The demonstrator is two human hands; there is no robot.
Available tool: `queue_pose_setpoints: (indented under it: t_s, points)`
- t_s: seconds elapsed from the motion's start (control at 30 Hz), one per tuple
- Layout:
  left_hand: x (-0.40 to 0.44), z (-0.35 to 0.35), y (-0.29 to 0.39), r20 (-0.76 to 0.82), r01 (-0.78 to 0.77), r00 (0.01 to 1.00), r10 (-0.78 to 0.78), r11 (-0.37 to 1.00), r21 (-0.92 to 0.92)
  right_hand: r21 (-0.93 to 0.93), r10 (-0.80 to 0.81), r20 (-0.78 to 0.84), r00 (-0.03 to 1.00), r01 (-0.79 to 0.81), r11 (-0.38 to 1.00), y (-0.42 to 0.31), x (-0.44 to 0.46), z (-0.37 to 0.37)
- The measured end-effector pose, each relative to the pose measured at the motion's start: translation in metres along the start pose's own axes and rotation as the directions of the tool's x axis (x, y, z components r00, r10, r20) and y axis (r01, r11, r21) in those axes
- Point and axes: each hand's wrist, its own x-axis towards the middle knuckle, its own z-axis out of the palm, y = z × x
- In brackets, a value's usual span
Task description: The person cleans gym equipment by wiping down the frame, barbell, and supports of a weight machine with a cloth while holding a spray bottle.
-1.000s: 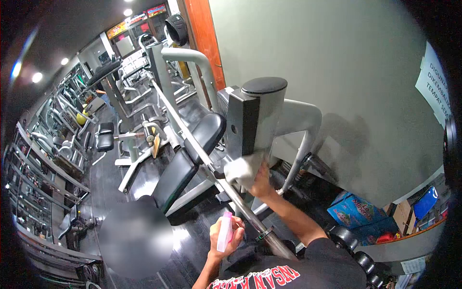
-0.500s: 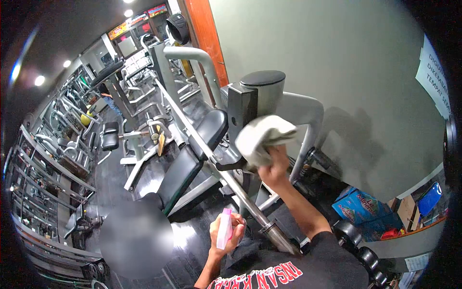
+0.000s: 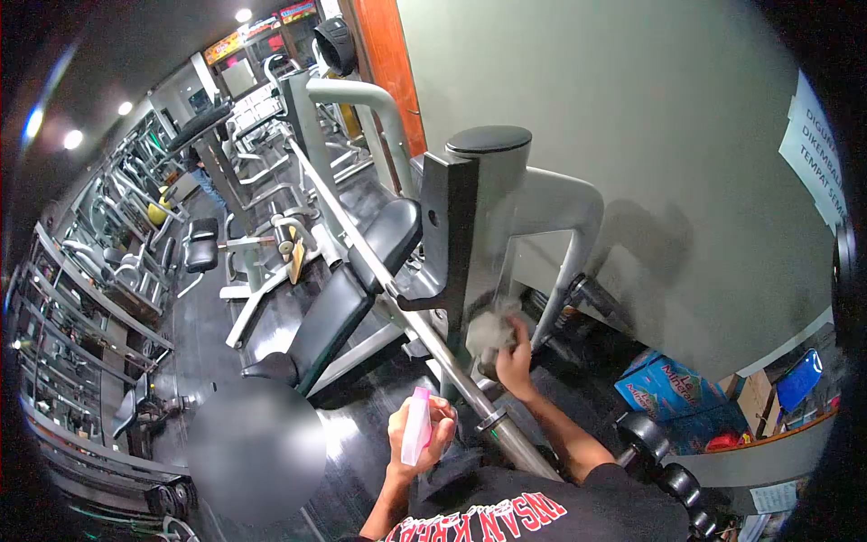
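My left hand (image 3: pixel 424 434) is closed around a translucent spray bottle (image 3: pixel 416 431) with a pink top, held low in front of my shirt. With my right hand (image 3: pixel 515 361) I grip a pale cloth (image 3: pixel 490 334), bunched and smeared by motion. It lies against the lower part of the grey upright post (image 3: pixel 492 226) of a weight bench. My fingers are partly hidden behind the cloth. Just left of that hand, a steel barbell (image 3: pixel 361 248) runs diagonally across the bench's black pads (image 3: pixel 339 312).
Dumbbells (image 3: pixel 643 438) stand at the lower right, near a blue carton (image 3: pixel 668 388). A green-grey wall (image 3: pixel 632 108) rises on the right. Other gym machines (image 3: pixel 262 262) and a rack (image 3: pixel 81 334) fill the left. A distant person (image 3: pixel 208 185) stands at the back. A blurred round patch covers the lower left.
My right hand has moved the cloth down along the post, from near its top to its lower part. The left hand with the spray bottle has stayed nearly in place.
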Motion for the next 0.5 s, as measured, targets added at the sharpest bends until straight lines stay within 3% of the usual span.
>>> queue_pose_setpoints:
  t_s: [0.03,0.07,0.1,0.17,0.23,0.3,0.4,0.43,0.5]
  points:
    - [0.002,0.002,0.002,0.002,-0.002,1.0,0.002,1.0,-0.006,0.102,0.047,-0.174,0.984,-0.029,0.994,-0.019,0.013,-0.002]
    - [0.005,0.004,0.006,0.033,-0.049,0.998,0.048,0.998,0.031,0.203,0.021,-0.208,0.978,0.022,0.979,-0.043,0.026,-0.005]
    - [0.009,0.005,0.008,0.065,-0.097,0.994,0.092,0.993,0.067,0.2,0.019,-0.211,0.977,0.024,0.98,-0.059,0.039,-0.007]
    - [0.016,0.008,0.011,0.094,-0.136,0.987,0.132,0.99,0.035,0.204,-0.117,-0.375,0.92,0.205,0.957,-0.083,0.07,-0.01]
    - [0.022,0.011,0.012,0.122,-0.174,0.977,0.172,0.985,0.008,-0.091,-0.467,-0.326,0.822,0.465,0.881,-0.111,0.106,-0.019]
    - [0.027,0.016,0.011,0.104,-0.205,0.972,0.208,0.978,-0.047,-0.24,-0.632,-0.275,0.725,0.584,0.775,-0.142,0.141,-0.021]
    - [0.033,0.015,0.011,0.14,-0.284,0.95,0.28,0.959,0.008,-0.47,-0.7,-0.186,0.689,0.563,0.68,-0.155,0.176,-0.009]
    - [0.034,0.016,0.013,0.151,-0.313,0.94,0.306,0.949,0.027,-0.487,-0.759,-0.172,0.628,0.616,0.619,-0.147,0.186,-0.001]
    - [0.032,0.017,0.013,0.157,-0.277,0.949,0.274,0.961,-0.001,-0.465,-0.773,-0.155,0.616,0.644,0.607,-0.143,0.188,0.011]
